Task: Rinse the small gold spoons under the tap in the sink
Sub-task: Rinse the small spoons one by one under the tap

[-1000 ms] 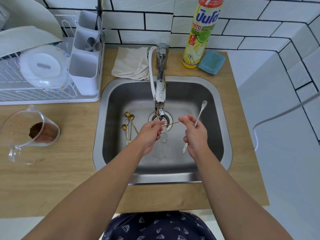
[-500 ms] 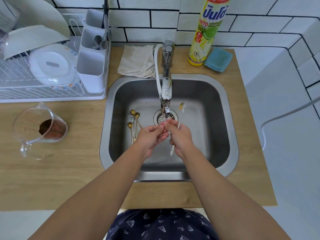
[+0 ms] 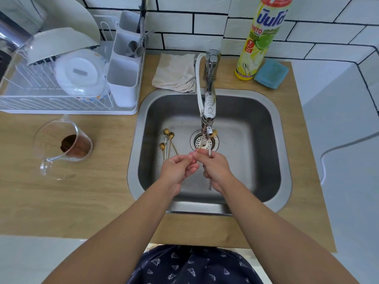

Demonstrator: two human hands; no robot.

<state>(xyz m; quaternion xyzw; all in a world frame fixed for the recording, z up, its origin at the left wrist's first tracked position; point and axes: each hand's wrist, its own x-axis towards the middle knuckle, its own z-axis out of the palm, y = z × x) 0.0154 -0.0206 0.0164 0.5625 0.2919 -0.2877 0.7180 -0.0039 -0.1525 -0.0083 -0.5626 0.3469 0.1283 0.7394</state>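
A stainless sink (image 3: 264,111) holds three small gold spoons (image 3: 168,141) lying left of the drain (image 3: 204,141). The tap (image 3: 209,107) reaches over the drain, and a thin stream of water runs from its nozzle. My left hand (image 3: 178,167) and my right hand (image 3: 215,169) meet just below the nozzle. My left fingertips pinch the thin handle of a gold spoon (image 3: 197,150). A gold bowl shows beside the nozzle. My right hand is closed around a white long-handled spoon (image 3: 209,183) and seems to grip the gold spoon too.
A white dish rack (image 3: 61,103) with bowls and a cutlery caddy (image 3: 123,83) stands at the left. A glass measuring jug (image 3: 61,146) with brown contents sits on the wooden counter. Behind the sink lie a beige cloth (image 3: 174,72), a dish soap bottle (image 3: 258,37) and a blue sponge (image 3: 270,73).
My hands were apart with the gold spoon stretched between them. They have come together under the nozzle. The white spoon in my right hand has swung upright.
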